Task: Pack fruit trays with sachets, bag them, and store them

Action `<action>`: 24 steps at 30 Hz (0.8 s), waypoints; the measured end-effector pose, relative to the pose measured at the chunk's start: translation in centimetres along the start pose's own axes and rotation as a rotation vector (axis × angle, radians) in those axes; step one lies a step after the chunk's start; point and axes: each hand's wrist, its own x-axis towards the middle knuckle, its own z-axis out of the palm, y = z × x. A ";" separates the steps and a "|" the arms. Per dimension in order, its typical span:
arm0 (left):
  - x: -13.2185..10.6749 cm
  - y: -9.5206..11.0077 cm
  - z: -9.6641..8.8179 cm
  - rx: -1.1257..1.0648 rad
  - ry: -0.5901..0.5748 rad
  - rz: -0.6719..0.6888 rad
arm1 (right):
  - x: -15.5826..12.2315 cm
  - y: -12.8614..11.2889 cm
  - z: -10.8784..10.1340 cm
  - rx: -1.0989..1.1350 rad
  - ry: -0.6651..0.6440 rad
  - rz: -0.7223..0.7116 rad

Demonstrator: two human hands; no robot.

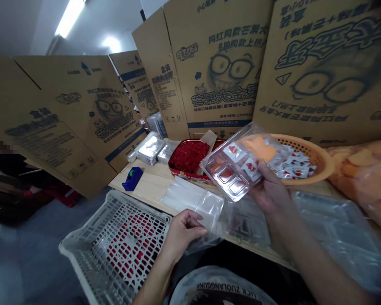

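While right hand (269, 188) holds tray (231, 165), cartons (209, 63) line table (146, 182).

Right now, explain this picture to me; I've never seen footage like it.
This comes from a camera worn on a person's head, looking down at their own two arms. Their right hand holds up a clear plastic tray with small compartments. Their left hand grips a clear plastic bag. On the wooden table sit a red tin of something red, an orange basket of sachets, foil trays and a blue tape dispenser. Cardboard boxes stand behind, and a white crate sits below the table.
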 end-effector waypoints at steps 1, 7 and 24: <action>-0.1 0.0 0.1 0.003 -0.009 -0.008 | -0.1 0.1 0.2 0.003 -0.008 -0.001; 0.0 0.0 0.1 -0.007 -0.043 -0.017 | -0.4 1.1 0.3 -0.029 -0.047 -0.023; 0.4 -0.2 -0.1 -0.256 -0.116 -0.035 | -0.7 1.5 -1.6 -0.024 0.005 0.044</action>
